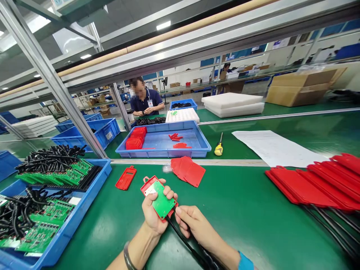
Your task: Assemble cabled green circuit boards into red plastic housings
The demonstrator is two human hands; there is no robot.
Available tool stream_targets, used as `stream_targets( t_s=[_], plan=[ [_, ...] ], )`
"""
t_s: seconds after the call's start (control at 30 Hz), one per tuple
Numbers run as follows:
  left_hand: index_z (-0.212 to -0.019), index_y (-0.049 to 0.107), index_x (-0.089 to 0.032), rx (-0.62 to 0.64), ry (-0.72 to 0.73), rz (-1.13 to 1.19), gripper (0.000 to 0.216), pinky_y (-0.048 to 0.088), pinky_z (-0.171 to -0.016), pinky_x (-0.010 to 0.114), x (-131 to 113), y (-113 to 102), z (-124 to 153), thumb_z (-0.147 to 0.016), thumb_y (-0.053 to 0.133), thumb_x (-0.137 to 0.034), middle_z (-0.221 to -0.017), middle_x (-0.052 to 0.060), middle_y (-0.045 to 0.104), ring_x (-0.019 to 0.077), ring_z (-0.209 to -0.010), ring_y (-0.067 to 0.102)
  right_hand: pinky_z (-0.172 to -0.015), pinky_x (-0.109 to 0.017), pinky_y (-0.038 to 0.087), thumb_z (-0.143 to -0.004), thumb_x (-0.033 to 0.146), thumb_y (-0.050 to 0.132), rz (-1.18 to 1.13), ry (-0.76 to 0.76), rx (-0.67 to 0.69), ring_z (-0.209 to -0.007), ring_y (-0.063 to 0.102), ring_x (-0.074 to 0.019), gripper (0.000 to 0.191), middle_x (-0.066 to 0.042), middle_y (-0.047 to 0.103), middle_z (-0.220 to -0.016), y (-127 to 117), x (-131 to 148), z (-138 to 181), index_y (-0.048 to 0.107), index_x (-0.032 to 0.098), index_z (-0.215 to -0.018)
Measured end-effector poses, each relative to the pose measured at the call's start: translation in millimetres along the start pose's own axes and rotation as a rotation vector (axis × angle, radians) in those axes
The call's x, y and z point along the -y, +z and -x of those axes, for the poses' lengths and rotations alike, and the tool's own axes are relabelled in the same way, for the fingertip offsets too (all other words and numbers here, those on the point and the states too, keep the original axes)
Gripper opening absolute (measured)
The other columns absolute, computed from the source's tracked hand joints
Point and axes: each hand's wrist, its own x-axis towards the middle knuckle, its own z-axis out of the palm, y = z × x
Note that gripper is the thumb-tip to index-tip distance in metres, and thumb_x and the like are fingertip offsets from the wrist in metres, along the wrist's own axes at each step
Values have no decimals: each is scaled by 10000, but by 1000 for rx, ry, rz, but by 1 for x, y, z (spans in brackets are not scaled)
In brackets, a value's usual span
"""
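I work at a green workbench (247, 217) in a factory hall, with a blue tray (163, 153) at its far edge and red covers (317, 183) stacked along its right edge. My left hand (156, 215) has its fingers clamped round a red case (146, 183) holding a green board (162, 202), above the near edge. My right hand (194, 225) pinches the black cable (182, 240) at the case's lower end. Both forearms angle inward.

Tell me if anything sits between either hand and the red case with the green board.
Nothing visible: the left hand grips the red case, and the right hand pinches its black cable at the lower edge.
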Motion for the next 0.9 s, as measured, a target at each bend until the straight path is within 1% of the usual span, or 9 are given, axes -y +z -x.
stream_targets(
  t_s=[0.1, 0.17, 0.27, 0.37, 0.5, 0.63, 0.7, 0.8, 0.9],
  plan=[
    [-953, 585, -157, 19, 7, -70, 278, 410, -851, 359, -2, -2, -2, -689, 516, -208, -703, 14, 467, 132, -664, 483, -426, -202, 271, -767, 659, 512, 6, -3, 20, -377, 353, -61, 524, 79, 372, -441, -2, 1, 0, 487, 164, -596],
    [-958, 578, -162, 61, -1, -130, 285, 393, -895, 401, -4, -3, -3, -684, 514, -206, -697, 11, 480, 140, -659, 494, -480, -214, 342, -781, 656, 500, 18, 10, 22, -432, 414, -78, 521, 49, 449, -480, -2, 5, 1, 520, 156, -635],
    [-959, 571, -157, 117, -35, -172, 300, 353, -952, 444, -5, -6, -5, -669, 502, -189, -687, 7, 497, 148, -651, 514, -564, -237, 426, -782, 636, 527, -3, 28, 18, -594, 519, -116, 486, -6, 554, -680, -4, 14, 3, 569, 153, -774],
    [-965, 572, -137, 129, -90, -198, 324, 350, -951, 451, -1, -10, -6, -656, 480, -170, -702, 29, 538, 177, -699, 553, -583, -244, 466, -780, 604, 562, -26, 1, -9, -698, 520, -136, 447, -11, 539, -793, -5, 19, 2, 578, 174, -902],
    [-982, 575, -132, 110, -99, -209, 355, 363, -934, 439, 5, -12, -8, -644, 472, -166, -741, 58, 578, 228, -834, 582, -569, -246, 476, -730, 547, 660, -16, -28, -23, -670, 497, -127, 479, -6, 546, -804, -4, 19, 0, 590, 179, -1028],
    [-949, 591, -139, 80, -66, -192, 331, 358, -944, 429, 4, -11, -9, -638, 480, -165, -717, 47, 579, 218, -809, 587, -617, -273, 479, -774, 576, 594, -82, 26, 16, -705, 544, -146, 444, -28, 578, -793, -7, 19, 2, 616, 159, -926],
    [-948, 595, -141, 45, -54, -171, 329, 363, -945, 422, 2, -12, -9, -639, 486, -168, -710, 41, 576, 205, -779, 588, -617, -264, 465, -746, 546, 646, -70, 37, 22, -700, 557, -144, 421, -28, 587, -777, -9, 19, 4, 606, 157, -900],
    [-949, 599, -143, 14, -46, -151, 324, 377, -934, 417, 0, -13, -9, -643, 499, -181, -711, 43, 576, 205, -763, 593, -579, -244, 433, -701, 490, 713, 24, -15, 13, -659, 541, -135, 391, -12, 575, -716, -10, 17, 4, 597, 152, -860],
    [-944, 605, -146, -12, -30, -81, 316, 389, -926, 411, 2, -12, -7, -648, 504, -185, -709, 43, 576, 198, -756, 591, -554, -238, 407, -720, 493, 688, 47, -65, 8, -600, 504, -120, 363, 8, 551, -656, -9, 17, 4, 585, 153, -790]
  ],
)
